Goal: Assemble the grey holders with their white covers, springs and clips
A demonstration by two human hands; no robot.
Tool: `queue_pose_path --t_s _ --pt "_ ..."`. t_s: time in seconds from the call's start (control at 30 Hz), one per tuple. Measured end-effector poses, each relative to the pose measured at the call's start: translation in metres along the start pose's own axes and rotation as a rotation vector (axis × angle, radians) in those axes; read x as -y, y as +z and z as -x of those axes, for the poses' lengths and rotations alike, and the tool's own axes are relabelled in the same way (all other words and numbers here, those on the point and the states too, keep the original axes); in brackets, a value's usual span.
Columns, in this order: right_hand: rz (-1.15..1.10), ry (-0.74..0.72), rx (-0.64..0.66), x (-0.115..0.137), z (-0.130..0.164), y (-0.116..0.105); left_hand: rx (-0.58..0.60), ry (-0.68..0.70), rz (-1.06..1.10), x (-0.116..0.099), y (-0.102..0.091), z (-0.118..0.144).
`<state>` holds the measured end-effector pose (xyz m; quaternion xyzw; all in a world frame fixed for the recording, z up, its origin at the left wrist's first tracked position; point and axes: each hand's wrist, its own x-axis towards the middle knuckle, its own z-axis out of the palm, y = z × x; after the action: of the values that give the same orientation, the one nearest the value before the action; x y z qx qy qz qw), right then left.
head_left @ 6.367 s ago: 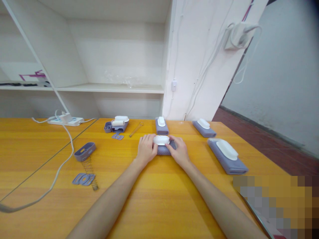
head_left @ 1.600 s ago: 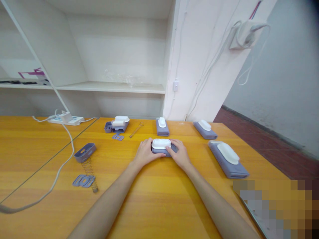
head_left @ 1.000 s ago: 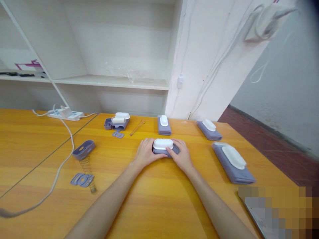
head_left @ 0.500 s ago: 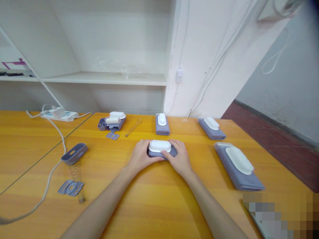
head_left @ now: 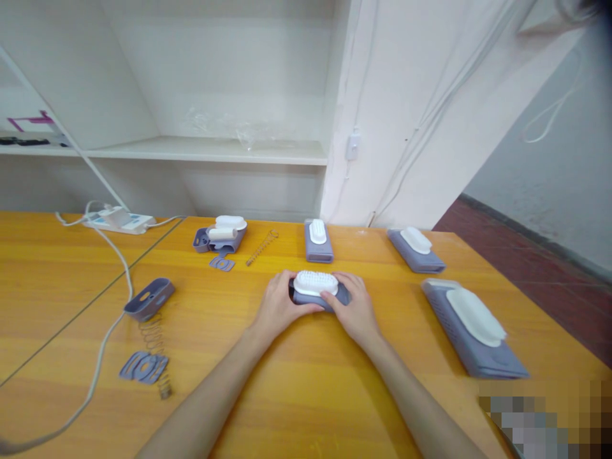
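Observation:
Both my hands grip a grey-purple plastic box (head_left: 313, 301) at the middle of the table, with a white oval brush (head_left: 315, 282) on it, bristles facing up. My left hand (head_left: 278, 303) wraps the left end, its thumb along the near side. At the right end, my right hand (head_left: 354, 301) is closed round the box, thumb against the near edge of the brush. The fingers hide both ends of the box.
Similar boxes with white brushes stand behind (head_left: 319, 254) and to the right (head_left: 468, 338). At left lie a grey cap (head_left: 150, 298), a spring (head_left: 165, 386) and flat grey plates (head_left: 143, 368). A white cable (head_left: 98, 363) runs from a power strip (head_left: 124, 221).
The whole view has shifted slightly, so things appear a little further right and lower. Both hands keep their hold on the box, with no clear change of grip.

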<state>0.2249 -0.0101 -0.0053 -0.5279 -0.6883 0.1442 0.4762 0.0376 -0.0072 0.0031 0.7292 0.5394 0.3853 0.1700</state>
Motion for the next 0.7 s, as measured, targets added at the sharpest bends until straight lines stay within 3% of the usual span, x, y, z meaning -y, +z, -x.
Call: queue_pose_path --t_s 0.4,0.7 --pt "0.029 0.013 0.023 0.0035 -0.0013 0.0002 0.013 0.012 0.063 0.0069 -0.0028 -0.002" --pt "0.032 -0.019 0.016 0.0029 0.0008 -0.0007 -0.011 0.058 -0.006 0.004 -0.0034 0.0008"
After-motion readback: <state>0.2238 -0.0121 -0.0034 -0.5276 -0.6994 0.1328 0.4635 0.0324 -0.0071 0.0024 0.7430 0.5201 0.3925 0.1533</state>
